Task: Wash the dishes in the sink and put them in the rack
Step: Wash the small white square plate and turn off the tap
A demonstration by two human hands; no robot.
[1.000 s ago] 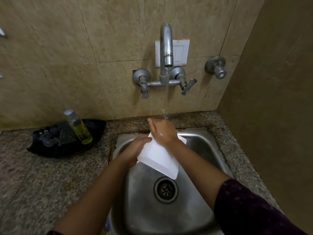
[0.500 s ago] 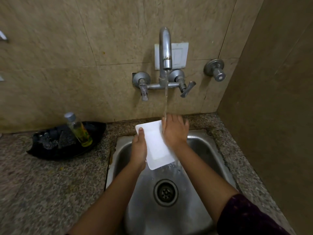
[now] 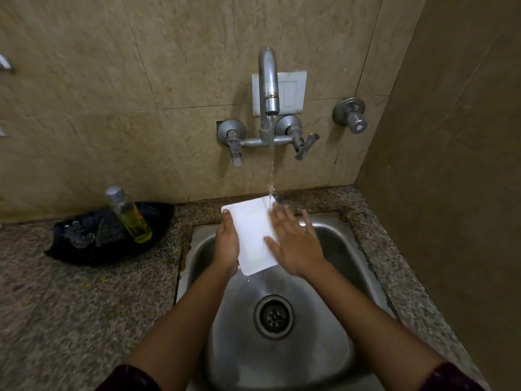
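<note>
A white rectangular plate (image 3: 252, 232) is held tilted over the back of the steel sink (image 3: 338, 244), under the running tap (image 3: 269, 80). Water falls onto its far right corner. My left hand (image 3: 227, 245) grips the plate's left edge, thumb on top. My right hand (image 3: 296, 245) lies flat on the plate's right side with its fingers spread. No rack is in view.
A black tray (image 3: 70, 253) on the granite counter (image 3: 84, 306) left of the sink holds a bottle of yellow liquid (image 3: 129, 218) and dark scrubbers. The drain (image 3: 273, 316) sits mid-basin. A wall valve (image 3: 351, 115) and a brown side wall stand on the right.
The plate has been turned from tilted low in the basin to face up under the stream. My right hand has slid down its right side, fingers now spread.
</note>
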